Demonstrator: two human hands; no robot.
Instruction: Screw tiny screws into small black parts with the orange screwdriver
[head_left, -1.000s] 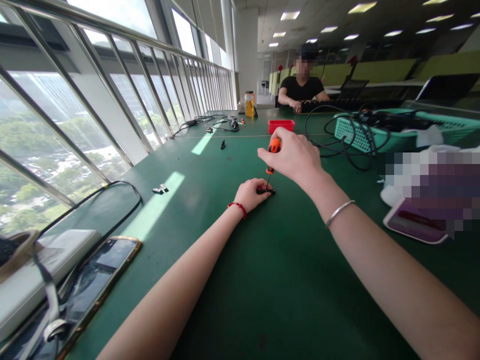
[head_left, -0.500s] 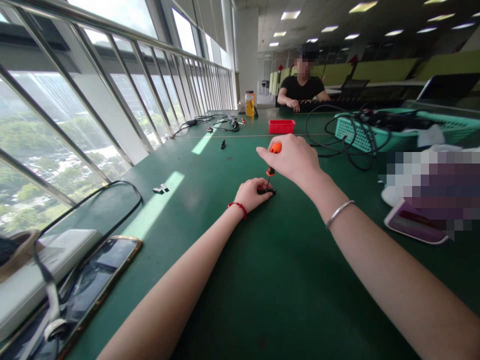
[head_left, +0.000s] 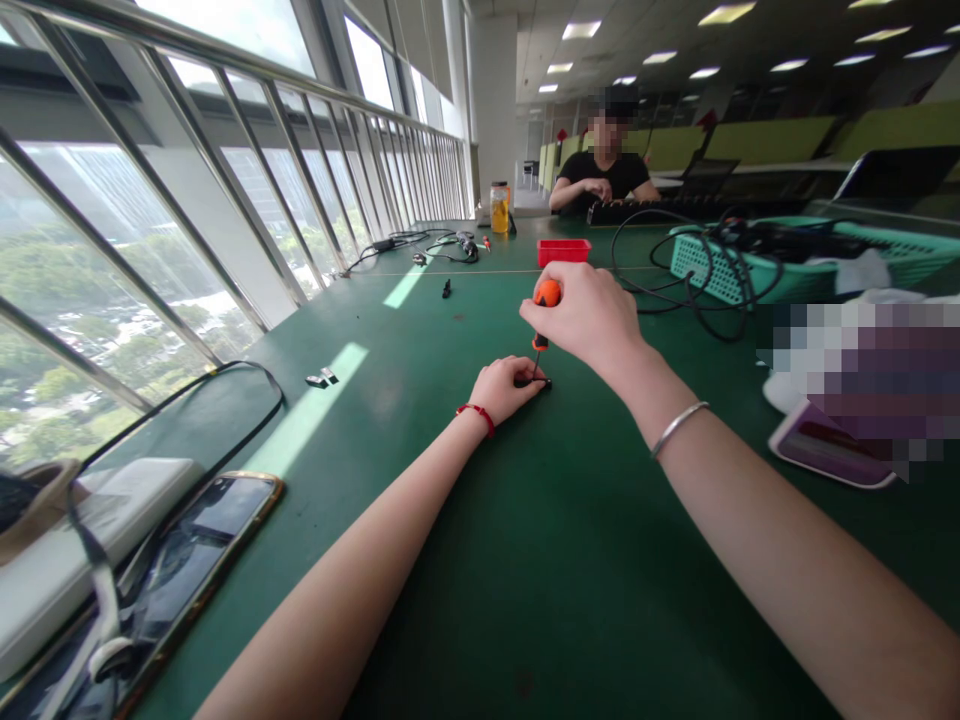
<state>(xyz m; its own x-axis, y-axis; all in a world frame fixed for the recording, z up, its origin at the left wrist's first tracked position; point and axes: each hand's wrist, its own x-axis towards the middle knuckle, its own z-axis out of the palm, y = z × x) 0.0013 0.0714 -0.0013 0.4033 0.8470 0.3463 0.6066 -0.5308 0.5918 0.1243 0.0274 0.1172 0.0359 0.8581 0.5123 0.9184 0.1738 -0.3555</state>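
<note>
My right hand (head_left: 589, 308) is closed around the orange and black handle of a screwdriver (head_left: 548, 293), which stands nearly upright. Its thin shaft runs down to a small black part (head_left: 547, 384) on the green table (head_left: 600, 540). With fingers and thumb, my left hand (head_left: 504, 388) pinches that black part against the tabletop and covers much of it. The screwdriver's tip meets the part between my left fingers, and the exact contact is hidden. What kind of part it is I cannot make out.
Small dark and silver pieces (head_left: 322, 378) lie to the left, and another black piece (head_left: 446, 289) lies farther back. Beyond my hands stand a red tray (head_left: 564, 252) and a jar (head_left: 499, 208). A teal basket (head_left: 709, 268) with cables is at right, a phone (head_left: 217, 525) at left. A person (head_left: 606, 175) sits opposite.
My right fingers and thumb have shifted around the screwdriver's handle, while its tip stays at the black part. My left hand keeps its place. The person opposite has raised a hand.
</note>
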